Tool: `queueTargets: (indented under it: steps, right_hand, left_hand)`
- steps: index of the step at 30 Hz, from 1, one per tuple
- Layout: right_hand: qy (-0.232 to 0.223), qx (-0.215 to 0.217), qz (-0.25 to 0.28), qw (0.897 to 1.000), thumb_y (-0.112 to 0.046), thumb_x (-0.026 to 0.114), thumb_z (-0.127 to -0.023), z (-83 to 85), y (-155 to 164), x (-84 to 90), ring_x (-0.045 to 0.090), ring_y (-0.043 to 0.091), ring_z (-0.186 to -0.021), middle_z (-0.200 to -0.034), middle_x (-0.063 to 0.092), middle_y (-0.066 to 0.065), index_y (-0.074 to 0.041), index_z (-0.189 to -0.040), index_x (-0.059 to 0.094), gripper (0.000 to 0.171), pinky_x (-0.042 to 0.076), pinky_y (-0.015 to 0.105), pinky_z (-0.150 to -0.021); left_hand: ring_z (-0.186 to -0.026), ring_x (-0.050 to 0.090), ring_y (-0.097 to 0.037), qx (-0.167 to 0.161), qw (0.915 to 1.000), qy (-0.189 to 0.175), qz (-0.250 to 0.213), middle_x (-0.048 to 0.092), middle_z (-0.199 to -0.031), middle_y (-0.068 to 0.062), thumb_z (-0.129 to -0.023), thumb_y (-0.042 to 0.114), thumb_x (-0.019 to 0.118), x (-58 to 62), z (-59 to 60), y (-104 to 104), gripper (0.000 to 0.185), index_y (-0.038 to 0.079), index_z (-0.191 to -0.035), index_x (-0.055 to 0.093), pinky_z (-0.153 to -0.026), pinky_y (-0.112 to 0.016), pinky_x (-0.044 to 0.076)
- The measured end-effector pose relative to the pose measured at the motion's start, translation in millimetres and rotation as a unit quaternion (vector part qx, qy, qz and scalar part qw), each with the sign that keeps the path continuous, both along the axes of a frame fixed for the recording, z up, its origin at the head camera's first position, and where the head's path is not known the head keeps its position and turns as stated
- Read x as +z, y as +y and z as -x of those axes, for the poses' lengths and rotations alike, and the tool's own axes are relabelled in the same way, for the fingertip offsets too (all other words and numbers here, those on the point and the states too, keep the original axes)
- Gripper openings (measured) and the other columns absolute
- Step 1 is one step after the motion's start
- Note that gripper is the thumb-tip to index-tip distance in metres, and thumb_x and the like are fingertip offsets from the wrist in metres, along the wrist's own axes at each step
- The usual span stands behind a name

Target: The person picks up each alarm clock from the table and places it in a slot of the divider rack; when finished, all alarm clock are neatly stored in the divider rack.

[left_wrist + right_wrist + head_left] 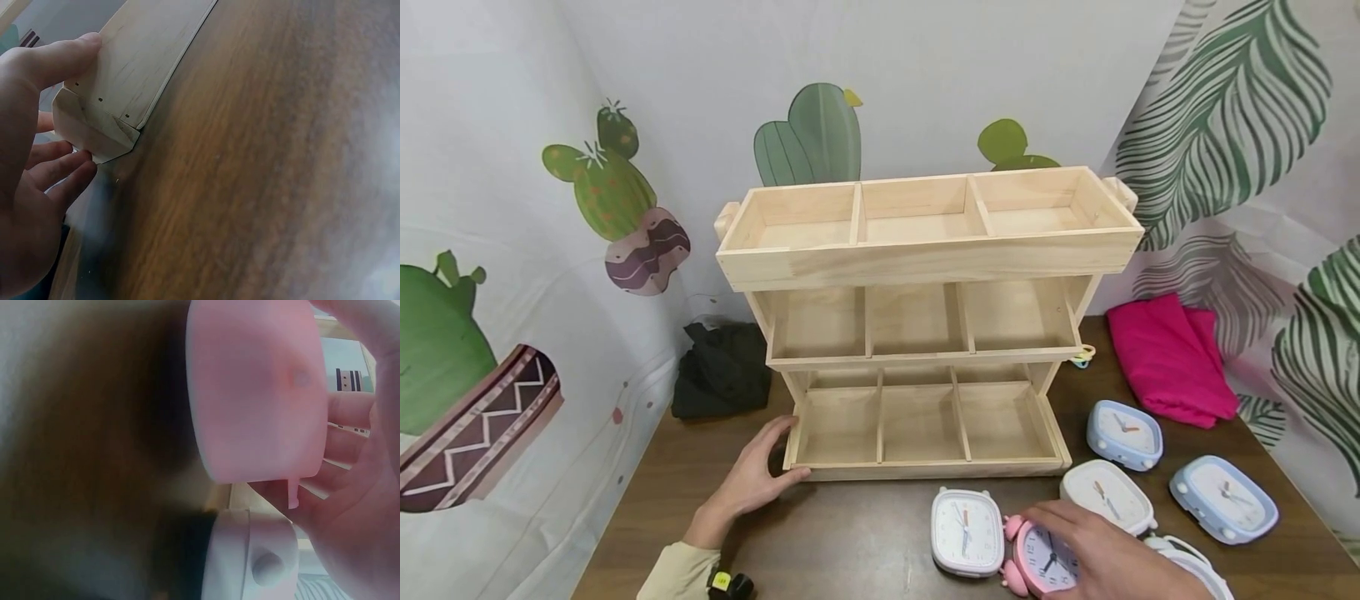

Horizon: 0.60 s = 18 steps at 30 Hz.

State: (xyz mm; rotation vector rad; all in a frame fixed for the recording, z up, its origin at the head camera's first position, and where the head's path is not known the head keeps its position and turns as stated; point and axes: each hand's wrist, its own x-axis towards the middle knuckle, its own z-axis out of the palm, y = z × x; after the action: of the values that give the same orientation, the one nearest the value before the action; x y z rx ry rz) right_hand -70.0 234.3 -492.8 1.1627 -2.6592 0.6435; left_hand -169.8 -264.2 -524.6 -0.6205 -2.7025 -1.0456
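Observation:
A three-tier wooden shelf (925, 262) with divided compartments stands upright on the table. At its lower left corner, my left hand (756, 475) holds the base, thumb at the front edge and fingers at the side. In the left wrist view, those fingers curl around the wooden foot (94, 131). My right hand (1108, 558) grips a pink twin-bell alarm clock (1047, 557) from its right side; the right wrist view shows its pink casing (256, 394) between thumb and fingers. Just left of it sits a white square alarm clock (967, 533).
Right of the shelf lie another white clock (1107, 497), two blue clocks (1125, 434) and a partly hidden white item (1191, 567). A pink cloth (1172, 362) rests behind them. Dark cloth (722, 371) lies left of the shelf. Printed fabric (925, 83) hangs behind.

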Motion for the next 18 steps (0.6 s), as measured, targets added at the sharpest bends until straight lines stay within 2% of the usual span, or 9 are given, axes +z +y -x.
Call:
queueTargets:
  steps: [7,9,13,18]
  right_hand:
    - [0.002,-0.016,-0.031,0.999,-0.066,0.078,-0.068,-1.4,5,4.8,0.06,0.009,-0.103,-0.117,0.061,-0.011,-0.019,-0.121,0.063,0.073,0.058,0.03,-0.079]
    - [0.015,-0.014,-0.035,0.999,-0.064,0.078,-0.068,-1.6,7,5.7,0.06,0.01,-0.103,-0.117,0.061,-0.01,-0.018,-0.121,0.064,0.072,0.058,0.031,-0.079]
    - [0.023,-0.012,-0.044,0.999,-0.065,0.077,-0.069,-2.5,9,8.4,0.059,0.012,-0.103,-0.117,0.061,-0.008,-0.016,-0.122,0.063,0.073,0.057,0.031,-0.079]
    - [0.012,-0.028,-0.05,0.998,-0.063,0.079,-0.069,-3.9,9,14.2,0.058,0.009,-0.105,-0.119,0.059,-0.011,-0.02,-0.124,0.063,0.072,0.057,0.029,-0.08]
  left_hand:
    - [-0.125,0.053,-0.029,-0.001,0.9999,-0.006,-0.014,0.048,-0.142,-0.012,-0.076,0.042,0.083,-2.6,1.0,0,0.082,0.008,-0.141,0.046,-0.092,-0.044,0.055]
    - [-0.126,0.052,-0.029,0.0,0.9998,-0.006,-0.017,0.047,-0.142,-0.012,-0.076,0.042,0.083,-3.8,1.3,0,0.082,0.009,-0.141,0.046,-0.093,-0.044,0.055]
    - [-0.127,0.051,-0.03,0.0,0.9997,-0.012,-0.019,0.046,-0.143,-0.012,-0.076,0.043,0.082,-4.0,1.3,0,0.082,0.01,-0.142,0.045,-0.093,-0.044,0.055]
    - [-0.127,0.051,-0.031,0.0,0.9995,-0.021,-0.024,0.046,-0.143,-0.012,-0.076,0.042,0.083,-2.9,1.4,0,0.081,0.01,-0.141,0.045,-0.09,-0.043,0.057]
